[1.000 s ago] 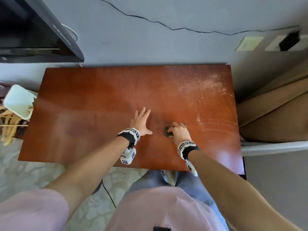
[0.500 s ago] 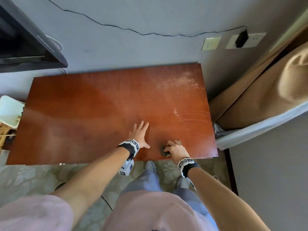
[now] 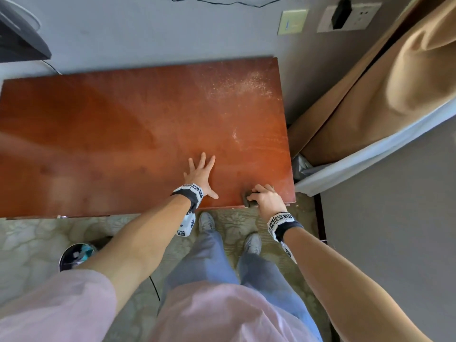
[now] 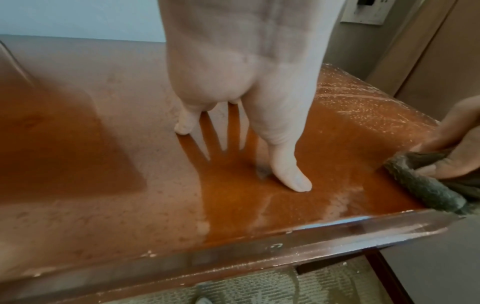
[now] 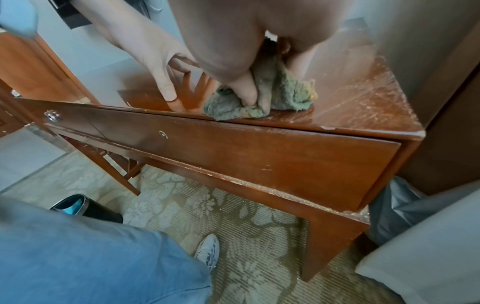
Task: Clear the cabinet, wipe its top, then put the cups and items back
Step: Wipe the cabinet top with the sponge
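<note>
The reddish-brown cabinet top (image 3: 128, 134) is bare, with pale dust streaks at its far right corner (image 3: 246, 85). My right hand (image 3: 264, 197) grips a crumpled grey-green rag (image 5: 280, 96) at the front edge near the right corner; part of the rag (image 4: 426, 185) hangs over the edge. My left hand (image 3: 199, 172) lies flat on the top just left of it, fingers spread and straight (image 4: 291, 174). No cups or other items are in view.
A small black bin (image 3: 76, 255) stands on the patterned carpet at my lower left. A bed edge with a white sheet (image 3: 370, 154) and tan cover sits close to the cabinet's right side. My feet (image 3: 207, 222) are under the front edge. Wall sockets (image 3: 345, 16) are above.
My right hand has dragged the rag from the middle of the top toward me to the front edge near the right corner. My left hand stayed flat on the wood.
</note>
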`<state>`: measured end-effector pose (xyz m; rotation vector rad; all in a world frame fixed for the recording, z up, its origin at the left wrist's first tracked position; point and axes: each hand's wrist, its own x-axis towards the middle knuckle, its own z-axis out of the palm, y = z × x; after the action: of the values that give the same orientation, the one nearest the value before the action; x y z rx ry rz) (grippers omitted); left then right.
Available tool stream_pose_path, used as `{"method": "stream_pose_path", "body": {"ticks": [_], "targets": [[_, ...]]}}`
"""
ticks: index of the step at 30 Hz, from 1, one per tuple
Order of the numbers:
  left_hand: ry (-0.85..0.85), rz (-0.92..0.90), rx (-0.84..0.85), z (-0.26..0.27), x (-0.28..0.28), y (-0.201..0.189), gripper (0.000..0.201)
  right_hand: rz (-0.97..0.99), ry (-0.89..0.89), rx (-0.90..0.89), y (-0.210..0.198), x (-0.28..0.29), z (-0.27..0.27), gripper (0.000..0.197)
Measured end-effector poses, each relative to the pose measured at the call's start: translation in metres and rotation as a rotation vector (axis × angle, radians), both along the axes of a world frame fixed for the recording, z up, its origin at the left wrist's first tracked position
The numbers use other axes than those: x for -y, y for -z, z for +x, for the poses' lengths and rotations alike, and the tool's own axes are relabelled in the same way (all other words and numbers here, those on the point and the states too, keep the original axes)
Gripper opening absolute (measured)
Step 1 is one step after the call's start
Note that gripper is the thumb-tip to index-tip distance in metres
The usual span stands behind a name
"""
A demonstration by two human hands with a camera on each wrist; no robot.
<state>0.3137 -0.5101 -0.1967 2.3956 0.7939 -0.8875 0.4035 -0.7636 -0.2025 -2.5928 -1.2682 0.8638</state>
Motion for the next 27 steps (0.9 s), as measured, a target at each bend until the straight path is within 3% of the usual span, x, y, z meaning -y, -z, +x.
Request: {"method": "stream_pose_path", "body": {"ticks": [7,18,27], "targets": [[-0.011,-0.017,0.009,-0.001,-0.002,0.004,0.15,0.078,-0.007,0.058,0.01,-0.023,0.019,0.052],[-0.06,-0.025,0.037,-0.003,-0.004,0.009,0.151,0.156,0.054,0.102,0.014,-0.147,0.093,0.046],[-0.03,-0.008,-0.02,-0.001,-0.003,0.004,0.151,0.143,0.03,0.09,0.019,-0.034,0.025,0.048]]}}
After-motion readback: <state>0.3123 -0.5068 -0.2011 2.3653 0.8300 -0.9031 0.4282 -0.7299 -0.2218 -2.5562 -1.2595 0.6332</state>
